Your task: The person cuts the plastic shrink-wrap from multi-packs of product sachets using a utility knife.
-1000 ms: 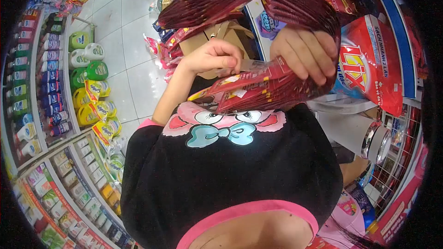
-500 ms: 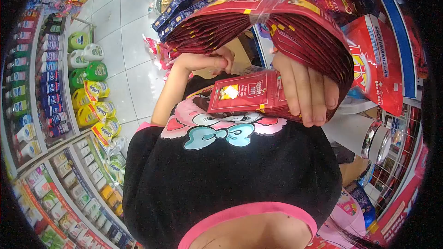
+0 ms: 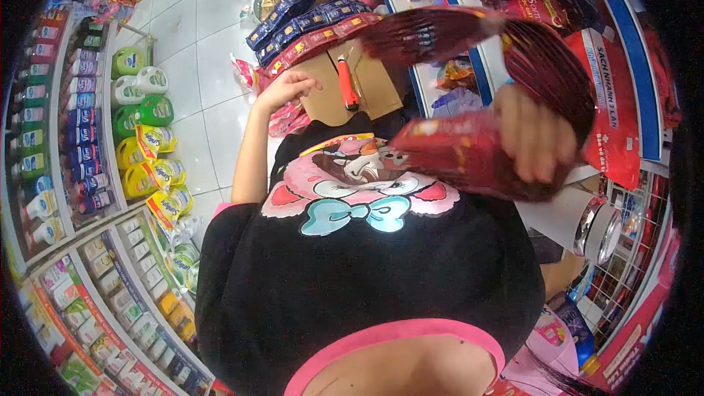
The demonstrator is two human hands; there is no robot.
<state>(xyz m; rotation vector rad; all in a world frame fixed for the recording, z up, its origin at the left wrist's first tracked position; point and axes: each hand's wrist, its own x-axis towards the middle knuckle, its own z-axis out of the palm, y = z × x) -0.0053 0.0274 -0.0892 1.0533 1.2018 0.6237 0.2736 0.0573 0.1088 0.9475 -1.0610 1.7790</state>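
Dark-red sachet strips (image 3: 546, 59), folded into a looping bundle, occupy the upper right of the frame, ahead of the black shirt (image 3: 367, 279). The right hand (image 3: 534, 136) is wrapped over the bundle's lower fold, fingers side by side and slightly bent, blurred by motion; its thumb cannot be made out. Gripping at the fold probably keeps the layers gathered, while a clear band (image 3: 493, 23) appears to bind the upper arc. The left hand (image 3: 290, 89), left of centre, is raised apart from the bundle, its fingers loosely curled with nothing visible in them; whether thumb and forefinger meet, I cannot tell from where I stand. Beside it, an orange-handled tool (image 3: 346, 84) lies on a cardboard box (image 3: 319, 95), perhaps set there to be within reach. Blue sachet strips (image 3: 315, 23) lie just beyond.

Compared with the frame half a second earlier, the bundle sits farther right, its near end no longer close to the left hand. That hand has drawn leftward, and the tool, hidden then, now shows.
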